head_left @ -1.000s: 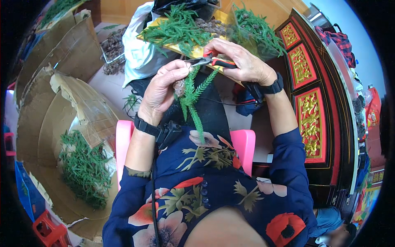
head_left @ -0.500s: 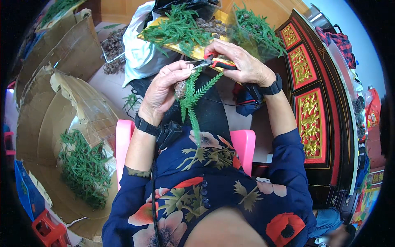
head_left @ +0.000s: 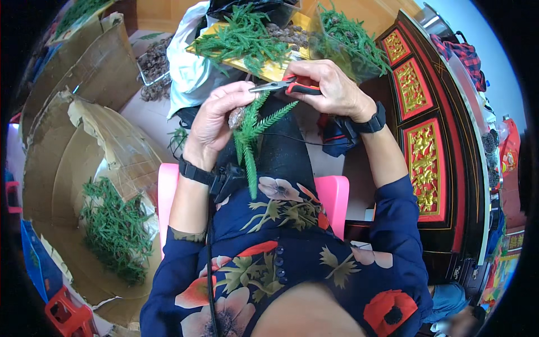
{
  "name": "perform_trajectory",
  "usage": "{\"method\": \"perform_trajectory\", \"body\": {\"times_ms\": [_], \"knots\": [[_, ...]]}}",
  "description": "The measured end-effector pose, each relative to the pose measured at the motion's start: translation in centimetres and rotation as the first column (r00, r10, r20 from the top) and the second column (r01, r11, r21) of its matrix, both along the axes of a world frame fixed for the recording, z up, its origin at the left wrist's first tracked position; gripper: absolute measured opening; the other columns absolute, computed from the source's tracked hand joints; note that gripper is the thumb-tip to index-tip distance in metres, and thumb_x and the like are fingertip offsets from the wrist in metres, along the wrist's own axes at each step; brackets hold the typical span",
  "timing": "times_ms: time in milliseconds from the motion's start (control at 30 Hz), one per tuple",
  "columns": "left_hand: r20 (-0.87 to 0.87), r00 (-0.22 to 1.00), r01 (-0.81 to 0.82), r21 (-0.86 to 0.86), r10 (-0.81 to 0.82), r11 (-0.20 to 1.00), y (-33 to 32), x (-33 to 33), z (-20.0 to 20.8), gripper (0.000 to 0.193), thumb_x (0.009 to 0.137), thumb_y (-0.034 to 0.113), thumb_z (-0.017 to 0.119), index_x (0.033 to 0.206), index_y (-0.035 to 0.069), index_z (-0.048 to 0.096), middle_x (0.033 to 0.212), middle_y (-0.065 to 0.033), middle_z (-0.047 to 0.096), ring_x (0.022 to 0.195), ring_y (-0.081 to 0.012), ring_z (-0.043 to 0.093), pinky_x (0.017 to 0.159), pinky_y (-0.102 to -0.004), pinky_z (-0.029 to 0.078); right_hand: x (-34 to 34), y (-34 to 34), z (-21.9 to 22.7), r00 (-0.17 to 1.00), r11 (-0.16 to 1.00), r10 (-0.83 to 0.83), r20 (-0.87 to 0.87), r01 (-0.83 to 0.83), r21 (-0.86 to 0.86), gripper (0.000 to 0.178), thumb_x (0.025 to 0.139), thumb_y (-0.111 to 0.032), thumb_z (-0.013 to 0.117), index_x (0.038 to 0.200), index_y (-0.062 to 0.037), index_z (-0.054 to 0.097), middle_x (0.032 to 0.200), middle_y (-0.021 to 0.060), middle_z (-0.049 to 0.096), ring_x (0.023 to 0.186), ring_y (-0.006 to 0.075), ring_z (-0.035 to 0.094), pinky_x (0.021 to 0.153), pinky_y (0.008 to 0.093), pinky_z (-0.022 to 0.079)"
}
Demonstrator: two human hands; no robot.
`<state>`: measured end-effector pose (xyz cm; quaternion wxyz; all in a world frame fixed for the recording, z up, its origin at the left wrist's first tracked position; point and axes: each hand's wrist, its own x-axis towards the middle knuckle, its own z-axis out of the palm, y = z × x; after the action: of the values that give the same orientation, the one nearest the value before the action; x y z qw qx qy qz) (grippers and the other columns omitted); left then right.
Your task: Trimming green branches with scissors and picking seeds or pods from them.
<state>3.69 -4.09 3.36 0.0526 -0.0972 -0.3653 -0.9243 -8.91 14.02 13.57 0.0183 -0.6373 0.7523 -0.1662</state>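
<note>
- Head view: on the right stands a dark wooden cabinet [head_left: 443,238] with red panels carved in gold.
- To the left, a torn-open cardboard box [head_left: 62,174] holds a heap of green sprigs [head_left: 118,230].
- Beyond the hands, a yellow board [head_left: 272,72] bears more green sprigs and a pile of brown cones [head_left: 289,36].
- A clear plastic bin [head_left: 320,48], also filled with greenery, stands just beside that board.
- The right hand [head_left: 334,92] is curled around the handles of the pliers, gripping them; how firmly it squeezes cannot be told.
- The left hand [head_left: 216,115] is pinched nearly closed, thumb against fingers, at the top of the sprig and cone.
- A fern-like green sprig [head_left: 250,135] hangs from that pinch, in front of the person's lap, its longest frond pointing down.
- Long-nosed pliers [head_left: 306,89] with red-and-black handles lie level above the sprig; their slim jaws look nearly together, tip at the left fingertips. Whether they bite on anything is too small to tell.
- A brown pine cone [head_left: 236,118] sits under the left fingers, against the sprig's left side.
</note>
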Motion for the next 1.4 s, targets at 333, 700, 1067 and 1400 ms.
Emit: {"method": "perform_trajectory", "body": {"times_ms": [333, 700, 1067, 1400], "knots": [[-0.229, 0.677, -0.657, -0.617, 0.699, 0.434, 1.0, -0.2, 0.6, 0.008, 0.081, 0.009, 0.068, 0.087, 0.003, 0.067, 0.073, 0.0014, 0.059, 0.061, -0.0029, 0.051, 0.053, -0.0199, 0.039, 2.5, 0.0, -1.3, 0.954, 0.954, -0.3, -0.028, 0.3, 0.013, 0.027, 0.081, -0.026, 0.065, 0.09, -0.0011, 0.059, 0.076, 0.0182, 0.06, 0.069, 0.0367, 0.057, 0.063, 0.0394, 0.045], [0.033, 0.959, -0.267, -0.211, 0.28, 0.94, 0.2, 0.0, 0.5, 0.013, 0.082, 0.007, 0.064, 0.093, 0.0, 0.066, 0.088, -0.0032, 0.066, 0.073, -0.0062, 0.057, 0.068, -0.019, 0.044, -0.7, -0.1, -1.0, 0.979, 0.989, 0.015, -0.205, -0.045, -0.142, 0.038, 0.08, -0.028, 0.065, 0.106, -0.0027, 0.054, 0.094, 0.0142, 0.055, 0.088, 0.0305, 0.055, 0.078, 0.0379, 0.044], [-0.052, 0.956, 0.294, 0.202, -0.289, 0.934, 0.1, -0.3, -0.6, 0.016, 0.083, 0.009, 0.062, 0.095, -0.001, 0.064, 0.083, -0.0035, 0.065, 0.074, -0.0094, 0.06, 0.07, -0.0203, 0.047, -1.2, -1.0, 0.1, 0.941, 0.954, 0.204, -0.271, -0.253, -0.158, 0.035, 0.074, -0.024, 0.068, 0.099, -0.0027, 0.056, 0.092, 0.013, 0.058, 0.084, 0.0312, 0.056, 0.076, 0.0371, 0.044], [-0.141, 0.781, -0.548, -0.623, 0.609, 0.558, 1.0, -0.6, 0.1, 0.014, 0.08, 0.008, 0.067, 0.09, -0.001, 0.067, 0.076, -0.001, 0.063, 0.069, -0.0053, 0.055, 0.063, -0.0193, 0.043, 1.1, 0.2, -1.5, 0.948, 0.936, -0.319, 0.009, 0.314, 0.158, 0.032, 0.08, -0.029, 0.064, 0.094, -0.0005, 0.058, 0.08, 0.0158, 0.06, 0.07, 0.0315, 0.058, 0.065, 0.0385, 0.045]]}}
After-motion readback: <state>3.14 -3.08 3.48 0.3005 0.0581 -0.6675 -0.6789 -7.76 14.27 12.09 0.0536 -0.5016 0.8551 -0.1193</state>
